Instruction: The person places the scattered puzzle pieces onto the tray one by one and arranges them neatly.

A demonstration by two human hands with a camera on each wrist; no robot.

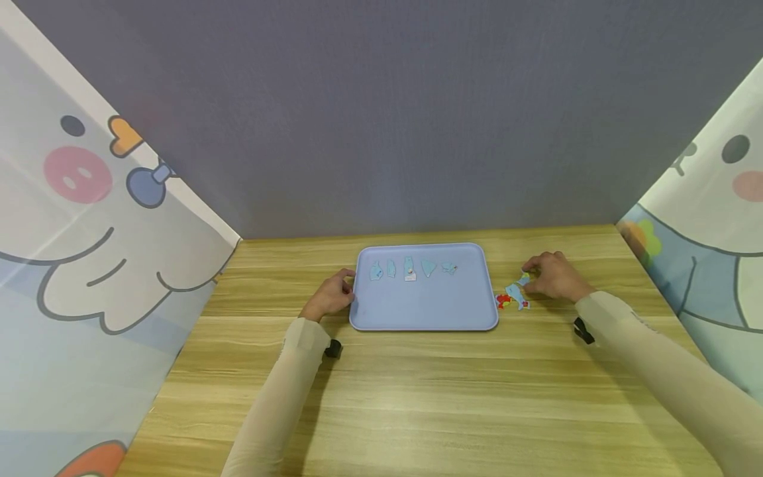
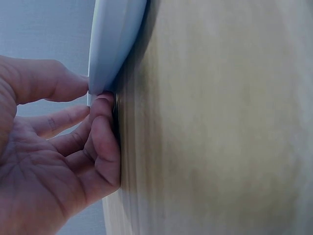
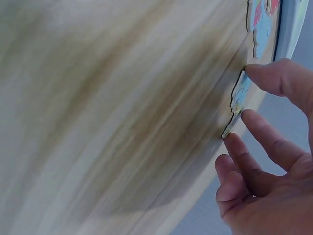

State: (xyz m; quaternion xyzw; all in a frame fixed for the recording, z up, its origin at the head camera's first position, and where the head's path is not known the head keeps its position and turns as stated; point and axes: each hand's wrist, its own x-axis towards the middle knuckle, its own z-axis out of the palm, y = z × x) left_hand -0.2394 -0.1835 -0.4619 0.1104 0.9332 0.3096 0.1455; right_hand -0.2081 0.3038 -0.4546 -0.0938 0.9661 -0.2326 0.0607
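My left hand (image 1: 331, 293) grips the left rim of a light blue tray (image 1: 417, 311). In the left wrist view the thumb (image 2: 68, 88) lies against the tray rim (image 2: 115, 44), with curled fingers under it. Beyond the tray's right side, my right hand (image 1: 554, 276) pinches a small blue and yellow puzzle piece (image 3: 239, 91) at the tabletop, thumb at one end and index finger at the other. Nearer the tray lie a light blue piece (image 1: 515, 295) and a red piece (image 1: 503, 301), close together. The printed picture on the pinched piece is partly hidden.
Several pale blue pieces stand in a row along the tray's upper half, among them a long one (image 1: 408, 265) and a triangular one (image 1: 428, 267). Everything rests on a wood-grain table (image 1: 417, 397). A grey panel (image 1: 381, 119) rises behind, with cartoon-printed sheets (image 1: 77, 265) at both sides.
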